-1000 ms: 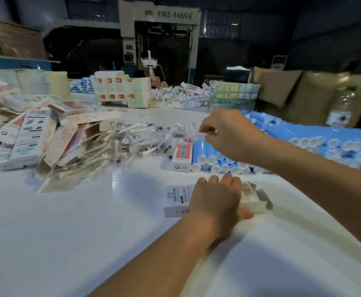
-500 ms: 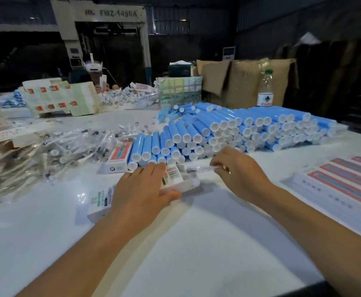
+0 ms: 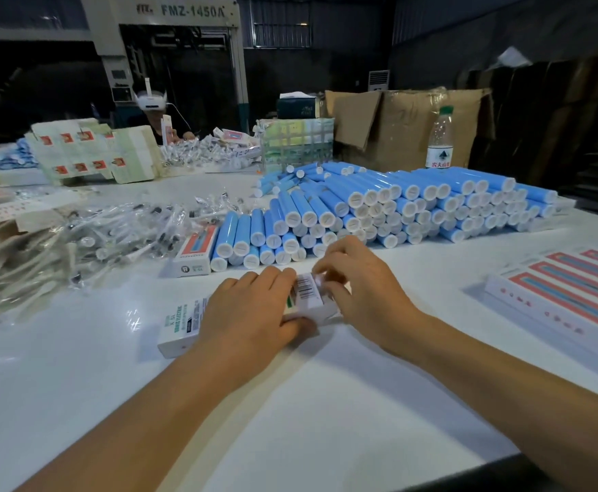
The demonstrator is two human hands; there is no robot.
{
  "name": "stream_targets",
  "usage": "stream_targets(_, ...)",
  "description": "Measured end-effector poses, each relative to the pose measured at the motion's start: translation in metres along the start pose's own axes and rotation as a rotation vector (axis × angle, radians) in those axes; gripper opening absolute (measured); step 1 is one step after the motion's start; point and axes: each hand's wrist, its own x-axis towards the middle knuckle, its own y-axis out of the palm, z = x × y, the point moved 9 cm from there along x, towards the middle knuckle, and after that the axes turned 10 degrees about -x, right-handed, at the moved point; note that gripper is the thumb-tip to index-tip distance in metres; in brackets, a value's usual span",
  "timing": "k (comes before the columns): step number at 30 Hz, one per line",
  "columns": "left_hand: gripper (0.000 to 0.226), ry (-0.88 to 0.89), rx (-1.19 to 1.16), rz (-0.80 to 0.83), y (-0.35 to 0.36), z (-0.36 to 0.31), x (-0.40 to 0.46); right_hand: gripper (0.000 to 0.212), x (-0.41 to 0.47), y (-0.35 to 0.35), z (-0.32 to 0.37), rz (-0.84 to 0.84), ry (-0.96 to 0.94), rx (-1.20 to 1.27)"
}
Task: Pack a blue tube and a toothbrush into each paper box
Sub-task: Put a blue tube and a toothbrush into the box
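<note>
Lettering reading "FMZ-1450A" is showing on the grey machine [image 3: 169,16] behind the white tabletop [image 3: 290,420]. A clear water bottle [image 3: 440,143] with a red-and-white label is standing beside the stacked blue tubes with white caps [image 3: 379,207]. The white paper box [image 3: 184,324], printed with a barcode and green text, is lying flat under the left hand [image 3: 251,314], whose fingers are curling over it. The right hand [image 3: 357,282] is pinching the box's open end flap, fingertips bunched together.

White table [image 3: 325,420], paper box [image 3: 180,328], stacked blue tubes [image 3: 379,207], bagged toothbrushes [image 3: 120,232]
</note>
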Motion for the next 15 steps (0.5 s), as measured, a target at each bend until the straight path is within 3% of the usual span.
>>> stream_targets(4, 0.062, 0.002, 0.009, -0.016, -0.001, -0.002, 0.001, 0.041, -0.007, 0.011, 0.002, 0.072, 0.084, 0.302)
stream_targets(9, 0.066, -0.036, -0.011, -0.052, -0.006, 0.010, 0.001, 0.037, -0.004, -0.015, 0.000, -0.168, 0.034, 0.089)
stream_targets(13, 0.069, -0.061, -0.027, -0.087, -0.007, 0.014, 0.001, 0.047, -0.005, 0.002, -0.011, -0.008, 0.099, 0.102)
stream_targets(15, 0.073, -0.086, -0.032, -0.105, -0.008, 0.016, 0.002, 0.042, -0.005, 0.004, -0.014, -0.027, 0.105, 0.104)
